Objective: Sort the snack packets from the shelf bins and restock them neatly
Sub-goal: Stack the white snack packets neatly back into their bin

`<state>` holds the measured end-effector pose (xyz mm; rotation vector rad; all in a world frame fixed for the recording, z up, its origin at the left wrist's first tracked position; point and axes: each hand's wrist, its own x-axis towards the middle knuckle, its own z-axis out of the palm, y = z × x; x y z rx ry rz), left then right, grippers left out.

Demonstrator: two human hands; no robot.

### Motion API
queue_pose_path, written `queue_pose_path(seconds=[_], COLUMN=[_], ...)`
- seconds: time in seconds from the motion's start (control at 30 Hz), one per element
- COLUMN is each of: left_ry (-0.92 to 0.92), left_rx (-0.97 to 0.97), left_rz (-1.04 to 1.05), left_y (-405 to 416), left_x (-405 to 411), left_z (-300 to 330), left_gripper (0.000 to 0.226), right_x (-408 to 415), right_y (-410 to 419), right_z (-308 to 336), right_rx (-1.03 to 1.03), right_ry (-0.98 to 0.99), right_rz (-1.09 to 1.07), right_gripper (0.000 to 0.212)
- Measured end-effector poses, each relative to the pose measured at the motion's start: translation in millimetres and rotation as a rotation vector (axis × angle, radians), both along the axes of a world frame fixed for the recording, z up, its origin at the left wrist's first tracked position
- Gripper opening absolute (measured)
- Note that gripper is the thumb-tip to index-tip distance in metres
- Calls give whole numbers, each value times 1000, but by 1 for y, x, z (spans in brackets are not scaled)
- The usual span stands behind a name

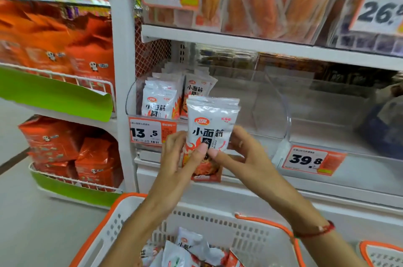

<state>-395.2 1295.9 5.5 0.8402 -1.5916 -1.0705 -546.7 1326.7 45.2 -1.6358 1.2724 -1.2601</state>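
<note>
A small stack of white-and-red snack packets (210, 127) stands upright in front of the shelf, held between both hands. My left hand (177, 157) grips its left edge with the thumb on the front. My right hand (242, 151) grips the right edge, thumb pressing the lower front. Behind it, a clear shelf bin (130, 100) holds two upright rows of the same packets (161, 100). More packets (187, 249) lie loose in the white basket (218, 218) with an orange rim below.
A clear divider (283, 114) separates that bin from a see-through compartment to the right. Price tags read 13.5 (146, 133) and 39.8 (307, 159). Orange bags (72, 148) fill a rack at left. A second basket's corner (381, 253) shows at bottom right.
</note>
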Motion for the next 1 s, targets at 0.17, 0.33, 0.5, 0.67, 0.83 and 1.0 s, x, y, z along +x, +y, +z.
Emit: queue_pose_path(seconds=[0.17,0.33,0.5,0.67,0.83,1.0], left_ry=[-168,-384,-496,-505,-477,-467], left_rx=[-349,-395,-327,-330,-331,-350], left_rz=[394,756,689,684,679,694], left_y=[-48,-85,-96,-98,-99,-100], left_x=[26,49,50,50,49,48], left_z=[17,7,-9,-12,-12,-14], left_gripper=[64,99,106,106,105,104], right_x=[0,-11,-18,-7,-9,-7], right_y=[-23,-80,-174,-215,-228,-225], right_z=[35,48,37,20,15,20], right_rx=[-344,-419,68,214,373,351], right_ry=[103,338,513,617,320,192], right_rz=[-158,-330,-206,-154,-302,-168], right_gripper=[28,27,35,36,49,49])
